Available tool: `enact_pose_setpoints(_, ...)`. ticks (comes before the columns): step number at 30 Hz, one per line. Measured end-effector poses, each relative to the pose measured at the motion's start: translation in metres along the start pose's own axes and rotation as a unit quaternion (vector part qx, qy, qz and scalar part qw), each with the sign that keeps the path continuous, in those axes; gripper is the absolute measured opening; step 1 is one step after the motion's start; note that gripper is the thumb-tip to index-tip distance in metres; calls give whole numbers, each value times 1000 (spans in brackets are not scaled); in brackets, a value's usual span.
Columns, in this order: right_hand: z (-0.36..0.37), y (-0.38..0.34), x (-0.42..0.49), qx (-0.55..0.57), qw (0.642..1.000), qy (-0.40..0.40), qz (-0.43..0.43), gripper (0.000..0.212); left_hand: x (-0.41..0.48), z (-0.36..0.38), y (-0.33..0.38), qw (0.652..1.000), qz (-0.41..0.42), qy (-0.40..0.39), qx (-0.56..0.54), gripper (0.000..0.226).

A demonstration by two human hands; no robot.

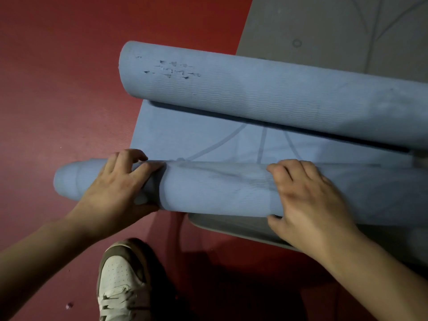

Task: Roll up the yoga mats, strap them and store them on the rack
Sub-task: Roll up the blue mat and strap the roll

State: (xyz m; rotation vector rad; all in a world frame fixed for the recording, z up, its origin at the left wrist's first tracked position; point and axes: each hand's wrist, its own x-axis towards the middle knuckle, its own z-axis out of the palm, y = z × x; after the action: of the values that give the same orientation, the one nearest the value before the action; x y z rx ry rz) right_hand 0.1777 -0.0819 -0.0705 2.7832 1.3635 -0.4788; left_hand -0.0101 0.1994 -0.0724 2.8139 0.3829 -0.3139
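Observation:
A blue yoga mat [208,140] lies on the red floor, rolled from both ends. Its near roll [215,186] lies across the middle of the view, with the inner layers sticking out unevenly at the left end. My left hand [115,191] grips that roll near its left end, fingers curled over the top. My right hand [305,200] grips the same roll further right, fingers over the top and thumb underneath. The far roll [254,89] lies parallel behind it, with small torn marks near its left end.
A grey mat [335,31] with curved line markings lies flat under and behind the blue one; its near corner [220,224] shows below the roll. The red floor [58,89] spreads to the left. My shoe [122,281] stands at the bottom.

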Motion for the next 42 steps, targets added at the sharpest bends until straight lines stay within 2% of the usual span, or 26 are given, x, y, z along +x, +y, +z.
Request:
enact_pose_setpoints(4, -3, -1, 3, -5, 1000, 11, 19, 85, 7, -7, 2, 1000, 23, 9, 11, 83)
enact_pose_setpoints(8, -5, -3, 6, -1, 1000, 24, 20, 90, 6, -10, 8, 1000, -9, 23, 4, 87)
enact_pose_setpoints(13, -4, -3, 5, 6, 999, 44, 12, 79, 5, -2, 5, 999, -17, 26, 12, 75)
enact_pose_setpoints(16, -4, 0, 9, 0, 1000, 28, 2, 78, 4, 4, 14, 998, -30, 36, 33, 61)
enact_pose_setpoints(19, -3, 3, 15, -35, 999, -18, -4, 105, 7, 9, 21, 998, -45, -5, 51, 84)
enact_pose_setpoints(21, -1, 3, 21, -53, 998, -35, 0, 123, 14, 12, 24, 994, -54, -28, 88, 110)
enact_pose_setpoints(23, -1, 3, 28, -55, 998, -27, 4, 124, 22, 17, 27, 990, -66, -39, 115, 129)
enact_pose_setpoints(25, -3, 3, 35, -51, 999, -10, 4, 116, 29, 18, 27, 989, -73, -27, 126, 126)
enact_pose_setpoints(28, -6, 2, 41, -56, 998, -11, 6, 106, 34, 16, 24, 990, -53, 26, 125, 103)
enact_pose_setpoints(31, -15, 1, 41, -72, 996, -43, 8, 101, 29, 12, 23, 993, -41, 46, 101, 95)
enact_pose_setpoints(36, -23, -5, 10, -106, 987, -118, -20, 83, -9, 17, 28, 997, -15, -11, 76, 95)
enact_pose_setpoints(42, -23, 6, 5, -31, 971, -229, -51, 99, -10, 19, 22, 994, 30, -78, 77, 101)
